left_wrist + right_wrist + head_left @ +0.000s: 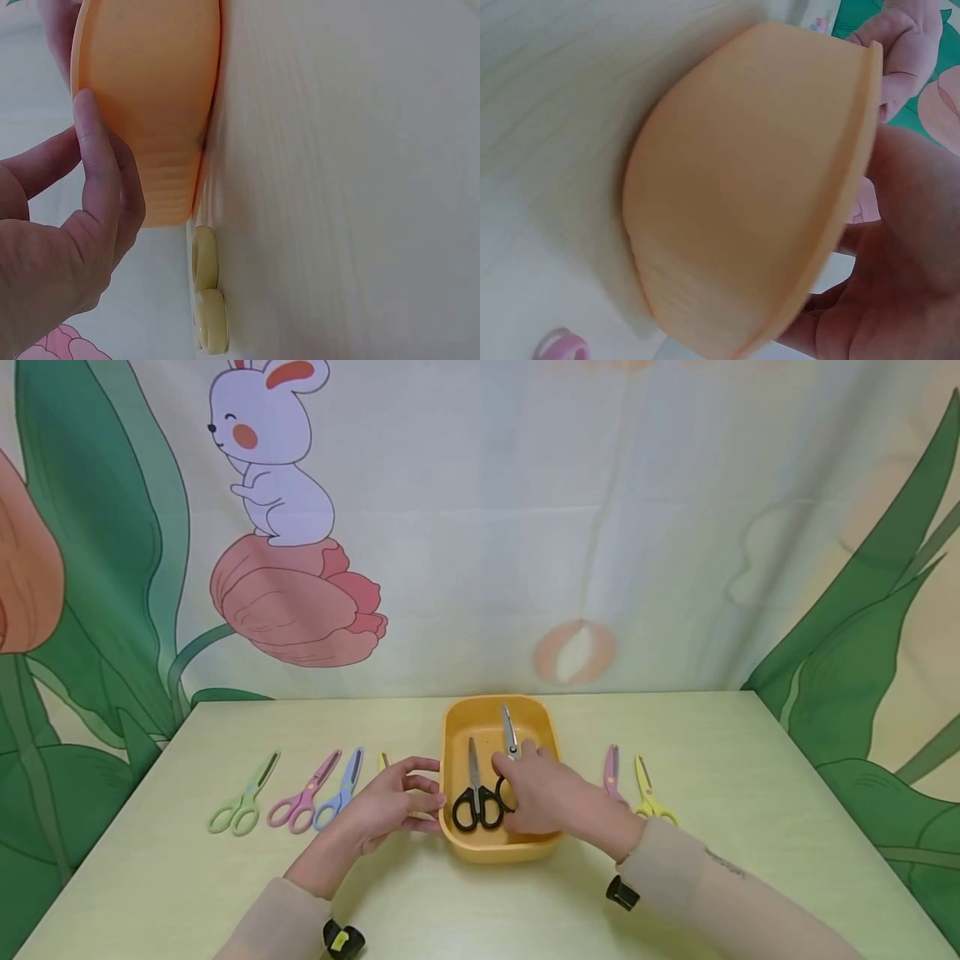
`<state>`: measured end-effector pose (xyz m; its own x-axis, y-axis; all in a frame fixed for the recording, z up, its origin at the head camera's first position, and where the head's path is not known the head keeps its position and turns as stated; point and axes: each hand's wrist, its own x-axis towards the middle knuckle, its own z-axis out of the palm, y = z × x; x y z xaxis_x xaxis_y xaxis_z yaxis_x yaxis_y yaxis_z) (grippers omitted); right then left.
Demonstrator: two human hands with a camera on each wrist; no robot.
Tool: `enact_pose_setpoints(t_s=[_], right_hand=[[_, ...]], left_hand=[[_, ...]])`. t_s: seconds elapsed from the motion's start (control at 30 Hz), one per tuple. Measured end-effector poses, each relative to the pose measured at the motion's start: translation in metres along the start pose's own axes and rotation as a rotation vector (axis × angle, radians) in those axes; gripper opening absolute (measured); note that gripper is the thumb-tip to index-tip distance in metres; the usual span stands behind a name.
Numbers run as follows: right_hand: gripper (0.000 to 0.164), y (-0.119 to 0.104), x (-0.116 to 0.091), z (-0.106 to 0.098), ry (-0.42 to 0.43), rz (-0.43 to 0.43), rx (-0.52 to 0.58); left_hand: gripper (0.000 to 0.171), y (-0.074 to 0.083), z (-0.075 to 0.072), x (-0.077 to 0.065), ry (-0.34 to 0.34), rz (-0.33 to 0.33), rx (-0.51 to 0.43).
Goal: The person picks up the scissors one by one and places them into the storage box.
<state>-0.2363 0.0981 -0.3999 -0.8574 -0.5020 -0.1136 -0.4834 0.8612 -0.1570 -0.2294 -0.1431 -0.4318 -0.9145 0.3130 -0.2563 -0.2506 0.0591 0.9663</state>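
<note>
A yellow-orange plastic bin (pixel 501 853) stands on the table. Inside lies a pair of black-handled scissors (pixel 477 802), blades away from me. A second pair of black-handled scissors (pixel 508 727) is at the bin's right side, its blades also pointing away. My right hand (pixel 536 793) reaches over the near right rim and grips this second pair around the handle; the palm covers part of it, and the bin wall hides the fingertips in the right wrist view. Against the bin's left wall, my left hand (pixel 393 797) rests its fingertips near the rim (pixel 78 71), fingers loosely bent.
Left of the bin lie green scissors (pixel 246 803), pink scissors (pixel 307 797), blue scissors (pixel 347 789) and yellow scissors (pixel 214 322) partly behind my left hand. On the right are another pink pair (pixel 612 768) and yellow pair (pixel 651 802). A printed curtain (pixel 465 568) hangs behind the table.
</note>
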Motion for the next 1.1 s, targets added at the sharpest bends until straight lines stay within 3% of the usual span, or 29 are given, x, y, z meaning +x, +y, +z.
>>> enact_pose_setpoints(t_s=[0.27, 0.73, 0.93, 1.1], right_hand=[[0.065, -0.0021, 0.0030, 0.0046, -0.073, 0.036, 0.006], [0.046, -0.0037, 0.0075, 0.0086, -0.175, 0.036, -0.023], [0.033, -0.0018, 0.0073, 0.0109, -0.185, 0.018, -0.011], [0.035, -0.0010, 0.0072, 0.0108, -0.166, 0.017, -0.032]], left_hand=[[0.055, -0.0002, 0.0000, -0.0004, 0.004, 0.000, 0.000], [0.057, -0.0022, 0.0000, -0.0016, -0.003, 0.010, 0.001], [0.057, -0.0033, -0.0001, -0.0020, -0.002, 0.010, -0.003], [0.057, -0.0031, 0.0002, -0.0014, -0.003, 0.014, -0.004]])
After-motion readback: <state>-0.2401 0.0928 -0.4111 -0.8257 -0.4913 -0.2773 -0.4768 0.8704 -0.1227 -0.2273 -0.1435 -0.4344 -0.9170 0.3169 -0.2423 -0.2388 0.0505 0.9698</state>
